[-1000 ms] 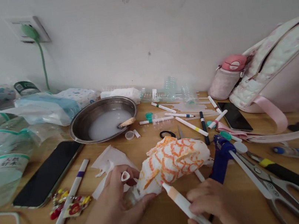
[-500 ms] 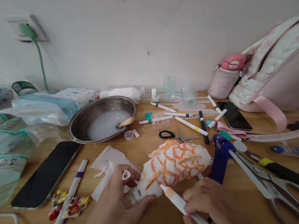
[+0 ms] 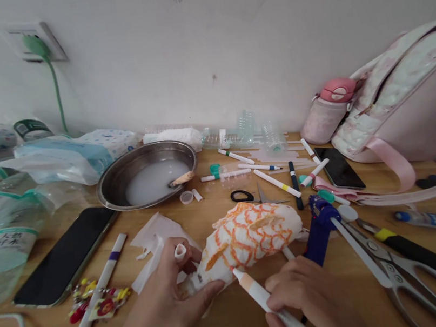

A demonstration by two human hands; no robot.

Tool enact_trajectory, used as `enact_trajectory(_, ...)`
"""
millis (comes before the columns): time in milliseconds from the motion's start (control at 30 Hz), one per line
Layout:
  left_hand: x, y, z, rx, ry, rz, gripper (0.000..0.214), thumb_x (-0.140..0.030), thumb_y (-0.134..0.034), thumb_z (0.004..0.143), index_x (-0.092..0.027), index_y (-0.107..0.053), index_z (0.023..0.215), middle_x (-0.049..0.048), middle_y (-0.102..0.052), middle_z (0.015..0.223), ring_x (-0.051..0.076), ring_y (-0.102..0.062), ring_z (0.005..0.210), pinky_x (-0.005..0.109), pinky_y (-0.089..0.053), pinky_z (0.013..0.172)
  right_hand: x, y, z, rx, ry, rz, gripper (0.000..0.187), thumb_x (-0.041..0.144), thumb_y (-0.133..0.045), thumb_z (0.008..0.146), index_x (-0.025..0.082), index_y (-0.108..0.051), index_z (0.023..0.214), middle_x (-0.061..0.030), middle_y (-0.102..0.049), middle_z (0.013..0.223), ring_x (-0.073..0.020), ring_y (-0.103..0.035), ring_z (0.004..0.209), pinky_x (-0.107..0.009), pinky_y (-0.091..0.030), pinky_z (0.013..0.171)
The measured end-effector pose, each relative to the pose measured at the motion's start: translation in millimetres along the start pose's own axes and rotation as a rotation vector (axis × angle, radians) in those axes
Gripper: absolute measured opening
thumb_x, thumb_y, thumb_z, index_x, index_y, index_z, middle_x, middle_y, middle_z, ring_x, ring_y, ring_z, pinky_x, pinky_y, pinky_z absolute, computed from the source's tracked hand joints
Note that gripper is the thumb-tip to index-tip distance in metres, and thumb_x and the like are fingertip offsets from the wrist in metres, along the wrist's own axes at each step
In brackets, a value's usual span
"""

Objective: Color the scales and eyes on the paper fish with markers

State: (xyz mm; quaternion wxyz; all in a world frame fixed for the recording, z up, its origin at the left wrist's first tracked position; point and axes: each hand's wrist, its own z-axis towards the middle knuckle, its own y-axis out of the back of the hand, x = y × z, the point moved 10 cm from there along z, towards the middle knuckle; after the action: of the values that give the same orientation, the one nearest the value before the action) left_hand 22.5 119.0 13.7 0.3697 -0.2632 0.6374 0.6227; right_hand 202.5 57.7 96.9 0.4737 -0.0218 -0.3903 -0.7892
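Observation:
My left hand (image 3: 179, 289) is closed around the narrow end of a white papered fish shape (image 3: 249, 235) patterned with orange scale lines. A small white open-ended tube, perhaps a marker cap (image 3: 180, 252), sticks up between its fingers. In my right hand (image 3: 306, 292) is a white marker (image 3: 258, 295) with a pale orange band, gripped like a pen. Its tip touches or nearly touches the lower edge of the fish shape. Torn white paper (image 3: 158, 243) lies just behind my left hand. Beyond the fish are small black-handled scissors (image 3: 243, 196).
A metal bowl (image 3: 103, 194) of cloudy liquid stands behind. Several markers (image 3: 277, 183) lie at centre right. A blue glue gun (image 3: 317, 236) and large scissors (image 3: 393, 268) are on the right. At left are a phone (image 3: 66, 257) and plastic bottles (image 3: 3, 245).
The fish shape has turned slightly in my left hand, its far right end shifting a little left. The marker stays at the lower edge. The whole view has shifted slightly.

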Motion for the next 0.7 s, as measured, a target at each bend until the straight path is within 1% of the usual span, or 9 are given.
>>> enact_trajectory(167,2.9,-3.6,-2.6,0.026,0.012,0.013,0.027,-0.045,-0.068,0.079,-0.027,-0.048,0.084,-0.0027,-0.053,0.081,0.020,-0.055,0.075,0.032,-0.048,0.070,-1.2,-2.0,1.4,0.008,-0.013,0.010,0.012,0.011,-0.056,0.082,0.020,-0.052,0.088,0.0013,-0.068,0.071,-0.0103,-0.058,0.059,-0.023,-0.051,0.056)
enact_trajectory(300,-2.2,-0.7,-0.8,0.009,-0.007,0.008,0.027,-0.044,-0.069,0.079,-0.027,-0.048,0.083,-0.0029,-0.054,0.080,0.020,-0.055,0.074,0.031,-0.049,0.070,0.5,-1.3,5.0,0.002,0.003,0.012,0.009,0.012,-0.057,0.082,0.020,-0.054,0.086,0.0007,-0.069,0.070,-0.0100,-0.060,0.057,-0.023,-0.051,0.055)
enact_trajectory(400,-6.3,1.6,2.4,0.000,-0.007,-0.002,0.025,-0.041,-0.069,0.079,-0.027,-0.047,0.081,-0.0030,-0.053,0.079,0.020,-0.055,0.073,0.032,-0.049,0.068,2.1,0.9,5.0,0.009,0.017,0.014,0.012,0.010,-0.054,0.081,0.021,-0.053,0.086,0.0017,-0.069,0.068,-0.0097,-0.059,0.055,-0.023,-0.049,0.054)
enact_trajectory(533,-4.9,-1.8,2.6,0.038,0.019,-0.014,0.026,-0.043,-0.067,0.079,-0.027,-0.046,0.080,-0.0036,-0.051,0.078,0.020,-0.054,0.071,0.031,-0.049,0.067,0.3,2.6,3.6,0.002,-0.001,-0.001,0.014,0.009,-0.054,0.080,0.021,-0.051,0.085,0.0020,-0.068,0.066,-0.0110,-0.057,0.055,-0.025,-0.049,0.053)
enact_trajectory(700,-2.5,-1.1,0.5,0.020,0.007,-0.006,0.026,-0.043,-0.068,0.079,-0.028,-0.047,0.082,-0.0037,-0.053,0.080,0.019,-0.055,0.074,0.030,-0.050,0.069,1.3,-1.0,5.4,0.015,0.010,-0.003,0.012,0.011,-0.056,0.081,0.020,-0.054,0.088,0.0005,-0.070,0.070,-0.0110,-0.060,0.056,-0.024,-0.051,0.054)
